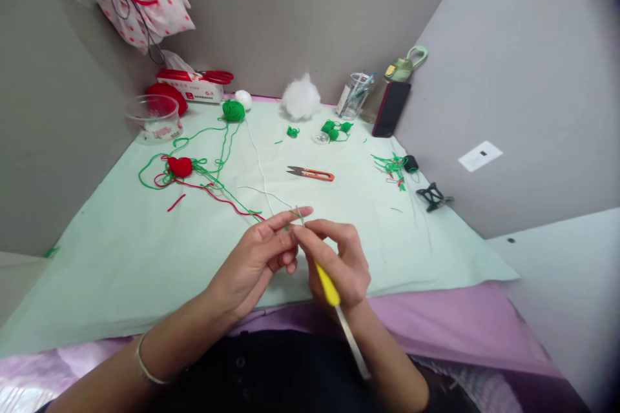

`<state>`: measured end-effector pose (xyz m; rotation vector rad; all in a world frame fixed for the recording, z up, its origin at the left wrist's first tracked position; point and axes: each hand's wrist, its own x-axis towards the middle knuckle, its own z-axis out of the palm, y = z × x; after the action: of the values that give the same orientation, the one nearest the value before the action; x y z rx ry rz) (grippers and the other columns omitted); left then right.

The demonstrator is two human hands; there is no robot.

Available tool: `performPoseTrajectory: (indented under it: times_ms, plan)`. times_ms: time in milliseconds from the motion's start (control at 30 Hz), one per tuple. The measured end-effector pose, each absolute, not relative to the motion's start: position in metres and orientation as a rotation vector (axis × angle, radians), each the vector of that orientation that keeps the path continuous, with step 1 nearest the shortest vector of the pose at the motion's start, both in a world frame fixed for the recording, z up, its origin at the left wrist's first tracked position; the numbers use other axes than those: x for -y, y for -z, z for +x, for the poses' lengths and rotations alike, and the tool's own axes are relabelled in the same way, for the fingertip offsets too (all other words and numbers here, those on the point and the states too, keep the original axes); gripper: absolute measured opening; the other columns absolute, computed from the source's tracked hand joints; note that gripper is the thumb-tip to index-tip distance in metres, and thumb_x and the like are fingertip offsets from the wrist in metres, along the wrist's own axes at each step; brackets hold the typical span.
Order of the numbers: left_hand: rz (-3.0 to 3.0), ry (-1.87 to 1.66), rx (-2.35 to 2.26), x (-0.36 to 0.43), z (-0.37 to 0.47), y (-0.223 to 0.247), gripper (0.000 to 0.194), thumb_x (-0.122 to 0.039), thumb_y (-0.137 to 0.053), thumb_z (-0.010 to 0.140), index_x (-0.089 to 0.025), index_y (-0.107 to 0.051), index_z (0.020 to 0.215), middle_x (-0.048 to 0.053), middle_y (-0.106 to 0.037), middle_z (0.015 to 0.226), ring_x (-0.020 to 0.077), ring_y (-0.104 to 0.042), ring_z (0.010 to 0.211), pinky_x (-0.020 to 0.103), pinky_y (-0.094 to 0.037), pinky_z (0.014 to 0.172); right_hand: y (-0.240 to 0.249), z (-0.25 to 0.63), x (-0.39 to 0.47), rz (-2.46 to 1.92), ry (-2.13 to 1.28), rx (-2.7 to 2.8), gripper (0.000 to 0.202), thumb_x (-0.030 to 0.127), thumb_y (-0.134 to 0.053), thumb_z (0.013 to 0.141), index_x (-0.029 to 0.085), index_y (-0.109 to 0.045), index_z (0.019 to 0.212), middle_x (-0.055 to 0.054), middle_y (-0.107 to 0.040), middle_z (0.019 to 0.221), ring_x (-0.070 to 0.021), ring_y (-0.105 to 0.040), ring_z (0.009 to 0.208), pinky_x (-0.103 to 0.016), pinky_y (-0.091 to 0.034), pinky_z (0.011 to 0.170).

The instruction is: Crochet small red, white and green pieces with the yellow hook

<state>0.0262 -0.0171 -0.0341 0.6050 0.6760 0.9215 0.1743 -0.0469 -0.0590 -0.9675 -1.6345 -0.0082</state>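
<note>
My right hand (pixel 341 258) grips a crochet hook (pixel 328 284) by its yellow handle, the metal tail slanting back toward my forearm. My left hand (pixel 256 255) pinches a small bit of green yarn (pixel 297 214) against the hook's tip, with the index finger stretched out. The fingers mostly hide the work. Strands of white yarn (pixel 259 164) and red yarn (pixel 227 201) run to my left hand. They trail from a green yarn ball (pixel 233 111), a white yarn ball (pixel 243 100) and a small red yarn ball (pixel 180 167) amid tangled green loops.
Orange thread snips (pixel 312 173) lie beyond my hands. White stuffing (pixel 301 98), small green pieces (pixel 334 129) and a pen cup (pixel 357 100) stand farther back. At right are a phone (pixel 392 110), yarn scraps (pixel 393 169) and a black stand (pixel 434 197); at left, a clear tub (pixel 154 119).
</note>
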Motion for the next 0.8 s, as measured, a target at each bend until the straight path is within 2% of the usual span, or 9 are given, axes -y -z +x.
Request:
performPoseTrajectory:
  times_ms: [100,200,333,500,667,800]
  plan:
    - [0.539,-0.902,-0.665,0.013,0.022,0.033,0.030,-0.022,-0.089,0.079,-0.016,-0.084,0.107,-0.004,-0.056,0.070,0.0028,-0.043,0.054,0.015,-0.042,0.051,0.053,0.179,0.045,-0.949,-0.322,1.431,0.026,0.013,-0.060,0.100,0.028,-0.077,0.111,-0.005,-0.074,0.095,-0.0180,-0.069,0.081,-0.033,-0.058,0.070]
    - [0.609,-0.987,-0.719,0.013,0.021,0.031,0.030,-0.019,-0.088,0.078,-0.019,-0.083,0.108,-0.003,-0.060,0.074,0.0042,-0.050,0.057,0.017,-0.046,0.055,0.049,0.179,0.041,-0.888,-0.642,1.252,0.018,0.022,-0.061,0.102,0.026,-0.078,0.102,-0.003,-0.073,0.089,-0.0146,-0.063,0.069,-0.032,-0.054,0.064]
    - [0.752,-1.013,-0.774,0.018,0.022,0.030,0.030,-0.024,-0.085,0.083,-0.022,-0.082,0.113,-0.002,-0.065,0.077,0.0079,-0.060,0.064,0.019,-0.048,0.061,0.051,0.178,0.037,-0.898,-0.748,1.243,0.014,0.026,-0.066,0.100,0.026,-0.080,0.100,-0.004,-0.075,0.094,-0.0143,-0.064,0.073,-0.031,-0.054,0.068]
    - [0.770,-1.033,-0.787,0.020,0.021,0.030,0.027,-0.026,-0.083,0.085,-0.021,-0.081,0.111,-0.004,-0.063,0.070,0.0093,-0.060,0.062,0.022,-0.049,0.062,0.054,0.180,0.034,-0.842,-0.928,1.089,0.015,0.032,-0.067,0.099,0.023,-0.078,0.097,-0.003,-0.076,0.088,-0.0129,-0.066,0.068,-0.028,-0.055,0.064]
    - [0.824,-1.019,-0.805,0.020,0.019,0.028,0.024,-0.027,-0.080,0.088,-0.020,-0.079,0.111,-0.004,-0.060,0.068,0.0104,-0.061,0.060,0.024,-0.048,0.061,0.051,0.180,0.036,-0.844,-0.918,1.094,0.020,0.035,-0.061,0.102,0.021,-0.074,0.095,-0.004,-0.077,0.089,-0.0133,-0.067,0.065,-0.028,-0.057,0.061]
    - [0.935,-1.063,-0.848,0.021,0.016,0.034,0.021,-0.028,-0.078,0.091,-0.024,-0.079,0.112,-0.003,-0.063,0.080,0.0103,-0.063,0.065,0.025,-0.050,0.067,0.048,0.181,0.045,-0.947,-0.672,1.294,0.020,0.024,-0.054,0.106,0.023,-0.074,0.104,-0.004,-0.076,0.093,-0.0144,-0.069,0.071,-0.031,-0.059,0.067]
